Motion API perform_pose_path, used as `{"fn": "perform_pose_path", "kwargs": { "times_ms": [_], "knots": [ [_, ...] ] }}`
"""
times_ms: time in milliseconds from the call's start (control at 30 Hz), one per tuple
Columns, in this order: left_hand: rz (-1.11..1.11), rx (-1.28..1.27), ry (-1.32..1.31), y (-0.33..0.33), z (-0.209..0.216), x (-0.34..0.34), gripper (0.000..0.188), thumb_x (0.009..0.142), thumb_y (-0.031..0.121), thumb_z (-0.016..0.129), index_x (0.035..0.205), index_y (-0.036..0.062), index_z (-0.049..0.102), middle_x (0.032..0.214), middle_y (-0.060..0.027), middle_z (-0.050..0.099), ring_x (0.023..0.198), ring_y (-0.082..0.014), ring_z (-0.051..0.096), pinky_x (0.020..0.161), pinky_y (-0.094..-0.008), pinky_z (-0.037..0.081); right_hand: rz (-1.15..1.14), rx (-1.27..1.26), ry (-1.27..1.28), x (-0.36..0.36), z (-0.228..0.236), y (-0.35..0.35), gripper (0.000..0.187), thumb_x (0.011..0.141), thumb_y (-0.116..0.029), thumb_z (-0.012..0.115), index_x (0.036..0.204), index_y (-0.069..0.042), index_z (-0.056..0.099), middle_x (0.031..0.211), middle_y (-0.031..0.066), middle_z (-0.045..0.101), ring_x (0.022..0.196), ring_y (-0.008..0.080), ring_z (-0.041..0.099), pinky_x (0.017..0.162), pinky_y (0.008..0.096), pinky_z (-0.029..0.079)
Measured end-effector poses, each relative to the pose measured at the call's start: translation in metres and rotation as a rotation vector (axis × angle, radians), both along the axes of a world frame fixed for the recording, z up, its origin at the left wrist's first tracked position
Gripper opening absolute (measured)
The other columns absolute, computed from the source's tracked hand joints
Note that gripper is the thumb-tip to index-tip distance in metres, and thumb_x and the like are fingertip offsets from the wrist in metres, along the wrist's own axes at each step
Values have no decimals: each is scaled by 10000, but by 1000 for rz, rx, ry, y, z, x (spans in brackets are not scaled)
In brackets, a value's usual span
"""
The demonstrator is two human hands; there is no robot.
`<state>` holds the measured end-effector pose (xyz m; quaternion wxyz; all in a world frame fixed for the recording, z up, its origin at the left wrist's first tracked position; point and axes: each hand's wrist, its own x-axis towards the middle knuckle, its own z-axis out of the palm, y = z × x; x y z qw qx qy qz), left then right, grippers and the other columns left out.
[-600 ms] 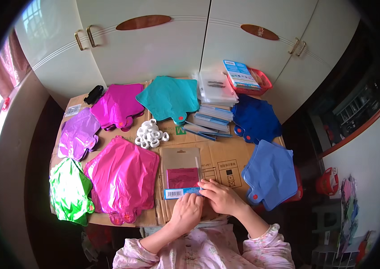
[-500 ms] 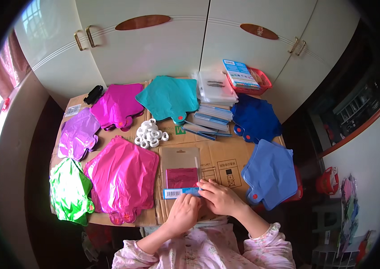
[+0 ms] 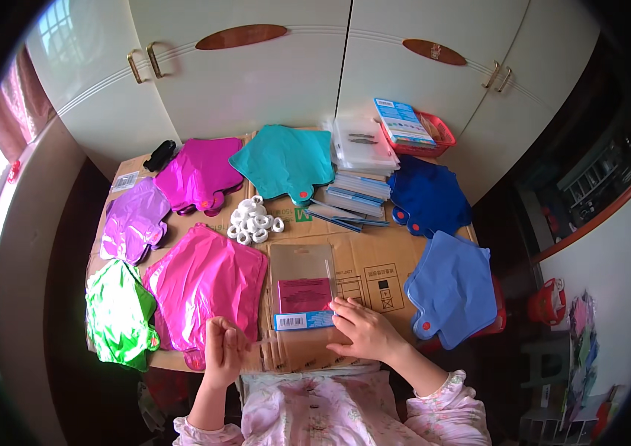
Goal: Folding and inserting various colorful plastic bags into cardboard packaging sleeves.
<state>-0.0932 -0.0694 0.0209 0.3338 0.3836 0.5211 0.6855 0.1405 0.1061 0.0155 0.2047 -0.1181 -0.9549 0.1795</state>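
Note:
A clear plastic packet (image 3: 304, 260) lies on the cardboard in front of me, with a folded magenta foil piece (image 3: 304, 296) and a blue-and-white card strip (image 3: 303, 320) inside. The fingertips of my right hand (image 3: 364, 331) rest on the packet's lower right edge, the fingers stretched out and thumb apart. Over the lower end of the pink foil balloons (image 3: 207, 282), my left hand (image 3: 224, 353) is closed with the fingers curled in. A faint, blurred clear streak shows beside it; what the fingers hold cannot be made out.
Around the packet lie flat foil balloons in green (image 3: 118, 312), purple (image 3: 135, 219), magenta (image 3: 200, 171), teal (image 3: 282, 160), dark blue (image 3: 428, 193) and light blue (image 3: 453, 286). White rings (image 3: 252, 221) sit mid-table. Behind are stacked packets (image 3: 356, 197) and a red basket (image 3: 443, 132).
My left hand has moved left, away from the packet's lower edge to over the pink balloons. My right hand stays on the packet, its thumb now showing apart from the fingers.

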Motion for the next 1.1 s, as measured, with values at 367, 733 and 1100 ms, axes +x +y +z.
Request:
{"fn": "perform_pose_path", "kwargs": {
  "times_ms": [367,733,1100],
  "knots": [
    [-127,-170,1149,-2,41,-17,303,746,35,644,1033,60,549,884,-50,557,711,-181,565,578,-302,490,-4,93,47,-5,-7,-4,233,777,-143,707,927,-14,584,1172,154,573,1146,305,560,985,396,467],
    [-304,-90,1436,16,18,-14,322,694,124,671,1016,128,651,1096,-12,600,762,-179,572,625,-297,521,-2,117,64,-4,-11,-4,113,801,-59,604,897,-62,545,1145,159,577,1108,317,586,965,404,488],
    [-65,-193,1281,31,2,-4,81,753,136,690,767,86,628,735,-26,632,668,-207,584,570,-311,494,-56,76,83,-8,-7,-6,74,826,-84,588,876,-33,570,1078,128,625,1072,278,611,945,392,499]
  ]
}}
